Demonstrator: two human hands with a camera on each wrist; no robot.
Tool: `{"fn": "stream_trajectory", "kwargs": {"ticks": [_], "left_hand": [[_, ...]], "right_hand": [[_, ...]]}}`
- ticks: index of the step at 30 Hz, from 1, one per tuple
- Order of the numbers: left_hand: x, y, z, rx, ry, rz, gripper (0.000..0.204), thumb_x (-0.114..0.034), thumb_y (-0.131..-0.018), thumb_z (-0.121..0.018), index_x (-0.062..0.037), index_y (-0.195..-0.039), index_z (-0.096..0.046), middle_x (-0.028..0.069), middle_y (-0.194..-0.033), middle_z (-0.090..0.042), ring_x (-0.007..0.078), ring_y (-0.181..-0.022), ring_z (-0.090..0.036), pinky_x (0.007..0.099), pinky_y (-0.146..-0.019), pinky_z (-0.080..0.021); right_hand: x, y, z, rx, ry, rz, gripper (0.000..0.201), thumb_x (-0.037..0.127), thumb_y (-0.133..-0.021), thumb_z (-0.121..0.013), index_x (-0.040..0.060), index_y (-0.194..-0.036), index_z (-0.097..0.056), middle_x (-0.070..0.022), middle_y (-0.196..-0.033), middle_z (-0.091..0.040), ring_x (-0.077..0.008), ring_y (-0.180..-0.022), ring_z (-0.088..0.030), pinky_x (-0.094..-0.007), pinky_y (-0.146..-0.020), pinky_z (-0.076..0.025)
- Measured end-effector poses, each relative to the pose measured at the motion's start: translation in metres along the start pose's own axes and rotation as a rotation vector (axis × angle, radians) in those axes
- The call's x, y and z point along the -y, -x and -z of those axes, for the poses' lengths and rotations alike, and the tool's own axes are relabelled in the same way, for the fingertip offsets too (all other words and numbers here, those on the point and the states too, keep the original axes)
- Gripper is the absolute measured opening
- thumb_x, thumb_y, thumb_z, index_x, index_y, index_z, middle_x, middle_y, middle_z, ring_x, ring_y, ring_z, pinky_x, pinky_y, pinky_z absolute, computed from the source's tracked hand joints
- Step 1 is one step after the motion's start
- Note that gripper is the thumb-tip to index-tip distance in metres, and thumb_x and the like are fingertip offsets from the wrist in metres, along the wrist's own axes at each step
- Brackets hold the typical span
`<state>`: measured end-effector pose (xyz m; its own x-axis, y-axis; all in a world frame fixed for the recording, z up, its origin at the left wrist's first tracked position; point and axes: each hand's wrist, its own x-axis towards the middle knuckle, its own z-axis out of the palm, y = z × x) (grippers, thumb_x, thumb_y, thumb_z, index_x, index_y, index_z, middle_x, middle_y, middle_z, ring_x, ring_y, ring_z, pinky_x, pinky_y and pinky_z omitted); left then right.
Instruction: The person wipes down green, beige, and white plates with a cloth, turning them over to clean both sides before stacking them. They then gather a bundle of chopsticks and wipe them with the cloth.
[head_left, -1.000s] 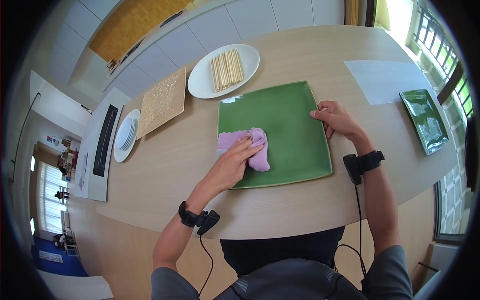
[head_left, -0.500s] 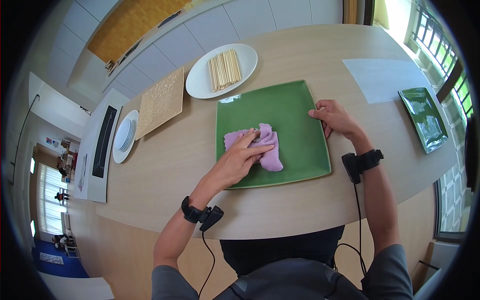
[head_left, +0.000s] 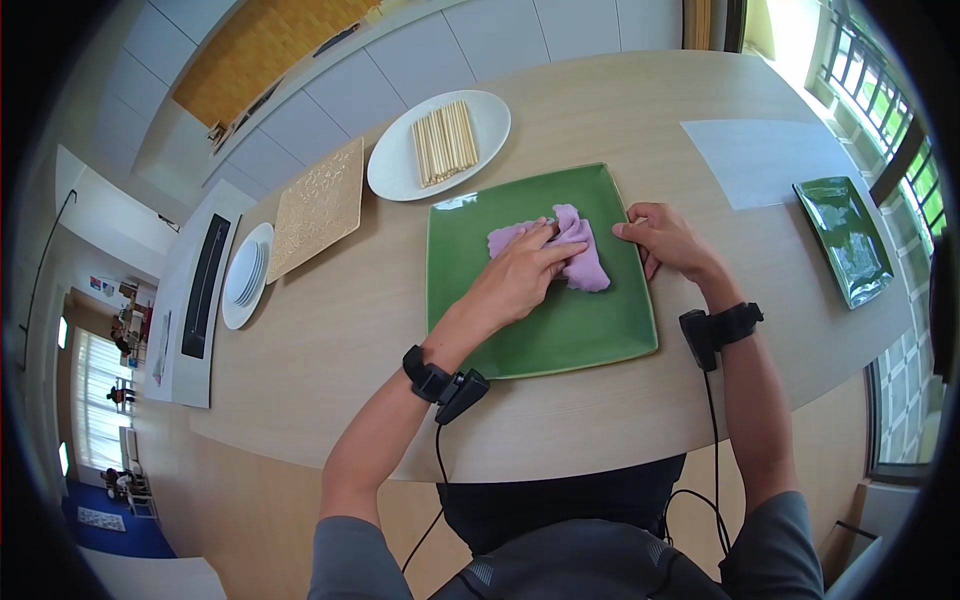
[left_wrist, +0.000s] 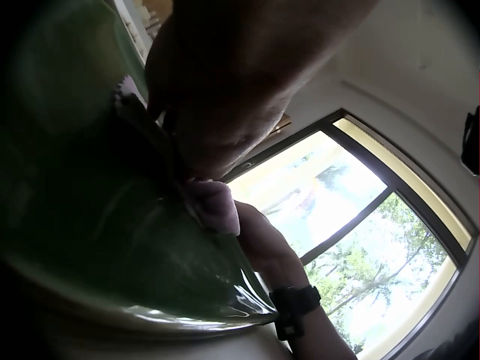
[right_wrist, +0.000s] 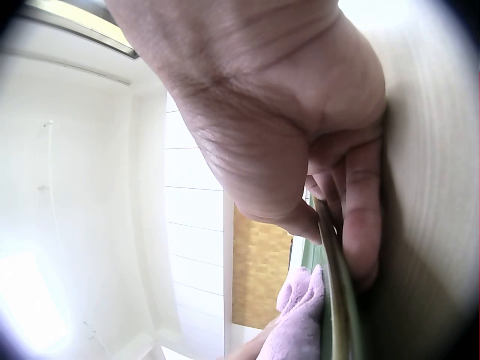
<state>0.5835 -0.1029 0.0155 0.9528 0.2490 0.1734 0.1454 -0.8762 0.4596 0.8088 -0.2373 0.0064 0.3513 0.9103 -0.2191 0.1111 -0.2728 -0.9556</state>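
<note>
Cloth (head_left: 592,272) stretches sideways; left hand (head_left: 522,278) presses it, fingers extended; right hand (head_left: 668,240) pinches plate (head_left: 570,335).

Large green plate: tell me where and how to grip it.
The plate is probably best pinched at its right rim, from the right, thumb above, fingers below, as the right hand does: that edge looks thin and raised, leaving room underneath.

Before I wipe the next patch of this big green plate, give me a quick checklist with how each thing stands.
1. Right hand gripping the green plate by its edge: ok.
2. Left hand on the pink cloth: ok.
3. Cloth spread flat: not ok, bunched on its right side.
4. Small green tray apart from the plate: ok, off to the right.
5. Surface under the cloth clean: cannot tell, covered.
</note>
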Motion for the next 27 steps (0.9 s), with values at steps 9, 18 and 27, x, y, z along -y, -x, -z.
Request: {"fn": "stream_trajectory", "kwargs": {"ticks": [9, 18, 27], "left_hand": [[0.023, -0.013, 0.006, -0.055, -0.018, 0.071, 0.038, -0.006, -0.095, -0.058, -0.0147, -0.132, -0.063, 0.0135, -0.118, -0.057, 0.0328, -0.121, -0.054, 0.0402, -0.100, -0.045], [0.041, 0.000, 0.023, -0.217, -0.158, 0.136, 0.034, -0.006, -0.089, -0.065, -0.0085, -0.123, -0.069, 0.0132, -0.110, -0.058, 0.0310, -0.106, -0.058, 0.0396, -0.093, -0.047], [0.037, 0.024, 0.035, -0.207, -0.209, 0.207, 0.035, -0.010, -0.086, -0.071, -0.0068, -0.121, -0.068, 0.0150, -0.104, -0.062, 0.0317, -0.096, -0.063, 0.0409, -0.086, -0.050]], "right_hand": [[0.003, 0.003, 0.000, -0.004, 0.004, -0.002, 0.026, 0.023, -0.096, -0.066, -0.0005, -0.087, -0.059, -0.0077, -0.069, -0.063, -0.0145, -0.054, -0.061, -0.0279, -0.046, -0.050], [0.003, 0.003, 0.000, -0.011, 0.022, -0.002, 0.026, 0.022, -0.096, -0.065, -0.0010, -0.086, -0.059, -0.0072, -0.068, -0.063, -0.0141, -0.052, -0.060, -0.0281, -0.046, -0.049], [0.004, 0.003, 0.000, -0.014, 0.015, -0.002, 0.026, 0.022, -0.096, -0.065, -0.0018, -0.086, -0.059, -0.0077, -0.068, -0.063, -0.0144, -0.051, -0.060, -0.0281, -0.045, -0.050]]}}
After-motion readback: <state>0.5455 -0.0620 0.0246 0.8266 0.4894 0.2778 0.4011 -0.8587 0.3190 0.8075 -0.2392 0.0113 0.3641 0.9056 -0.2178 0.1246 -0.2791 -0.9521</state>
